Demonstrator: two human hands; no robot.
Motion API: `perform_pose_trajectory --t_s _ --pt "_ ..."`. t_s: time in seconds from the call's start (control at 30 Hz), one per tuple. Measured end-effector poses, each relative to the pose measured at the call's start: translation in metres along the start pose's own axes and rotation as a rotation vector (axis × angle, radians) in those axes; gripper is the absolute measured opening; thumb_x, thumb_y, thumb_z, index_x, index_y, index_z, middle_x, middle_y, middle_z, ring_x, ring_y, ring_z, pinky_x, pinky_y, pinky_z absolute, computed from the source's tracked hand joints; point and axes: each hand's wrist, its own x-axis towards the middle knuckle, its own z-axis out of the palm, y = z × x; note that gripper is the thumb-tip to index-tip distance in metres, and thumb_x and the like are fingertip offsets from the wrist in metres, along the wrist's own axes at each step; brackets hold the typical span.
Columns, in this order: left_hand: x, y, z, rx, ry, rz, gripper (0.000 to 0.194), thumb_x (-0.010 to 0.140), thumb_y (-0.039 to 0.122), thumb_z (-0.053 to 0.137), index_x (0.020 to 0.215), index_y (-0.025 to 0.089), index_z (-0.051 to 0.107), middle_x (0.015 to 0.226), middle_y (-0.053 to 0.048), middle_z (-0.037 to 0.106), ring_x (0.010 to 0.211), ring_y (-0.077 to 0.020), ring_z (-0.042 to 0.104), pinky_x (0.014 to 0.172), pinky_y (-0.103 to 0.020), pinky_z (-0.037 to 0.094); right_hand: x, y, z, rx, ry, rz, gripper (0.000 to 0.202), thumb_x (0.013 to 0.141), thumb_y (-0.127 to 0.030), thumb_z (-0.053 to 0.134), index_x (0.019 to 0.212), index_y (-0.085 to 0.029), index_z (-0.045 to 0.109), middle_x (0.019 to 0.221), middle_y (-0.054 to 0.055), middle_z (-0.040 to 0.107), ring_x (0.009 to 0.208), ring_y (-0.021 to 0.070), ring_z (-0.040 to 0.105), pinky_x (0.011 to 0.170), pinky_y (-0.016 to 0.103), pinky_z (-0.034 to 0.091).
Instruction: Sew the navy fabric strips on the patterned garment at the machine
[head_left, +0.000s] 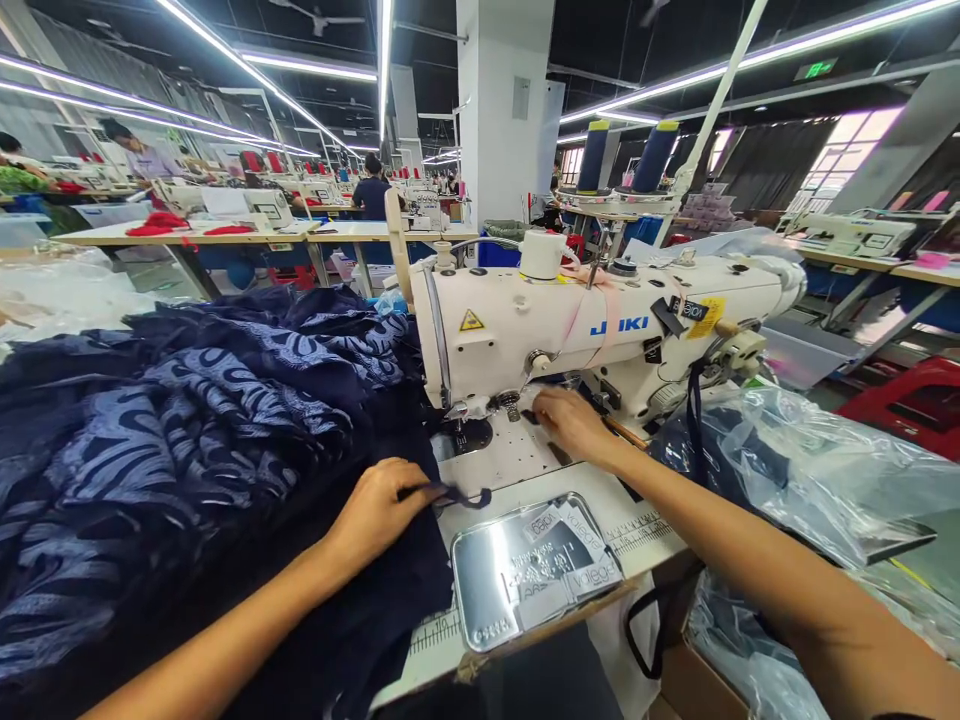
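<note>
Head view: left hand (390, 494) pinched a navy strip (466, 496), tail loose; right hand (576, 420) had curled fingers, couldn't tell on what. Labels (592, 578) right of left fingers looked unsewn.

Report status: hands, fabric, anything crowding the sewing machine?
Left hand pinching navy strip. Right hand at sewing machine, grip unclear. Navy patterned fabric heaped left of machine. Label tray close in front.

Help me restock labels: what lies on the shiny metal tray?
Several printed labels lie on the shiny metal tray, mostly toward its right side, some overlapping. Whatever is beneath them is hidden.
</note>
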Motion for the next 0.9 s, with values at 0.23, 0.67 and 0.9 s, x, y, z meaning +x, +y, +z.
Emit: perform_pose_trajectory --t_s 0.23,0.67,0.9 --pt "0.028 0.049 0.010 -0.398 -0.212 -0.384 0.016 0.070 0.015 0.045 0.061 0.013 0.057 0.052 0.000 0.053 0.058 -0.0171 0.056 0.056 -0.026 0.045 0.018 -0.023 -0.002 0.139 -0.338 -0.035 0.015 0.078 -0.013 0.047 0.076 -0.014 0.062 0.080 0.005 0.062 0.070 0.0146 0.055 0.057 0.022 0.034" --pt "0.025 -0.003 0.030 0.663 -0.128 0.377 0.032 0.074 -0.003 0.036 0.089 0.014 0.059 0.097 -0.007 0.061 0.090 -0.0193 0.053 0.076 -0.032 0.044 -0.019 -0.043 0.027 -0.114 0.019 -0.510 0.016 0.084 -0.008 0.042 0.084 -0.012 0.058 0.084 0.009 0.058 0.079 0.0182 0.051 0.073 0.030 0.036" --pt "0.004 0.001 0.029 0.629 -0.120 0.364 0.041 0.074 0.005 0.042 0.113 0.011 0.052 0.117 -0.009 0.056 0.105 -0.0242 0.049 0.087 -0.037 0.044 -0.009 -0.039 0.039 0.202 0.146 -0.319 0.007 0.081 -0.019 0.054 0.080 -0.013 0.058 0.080 0.005 0.058 0.077 0.0170 0.050 0.071 0.027 0.041"
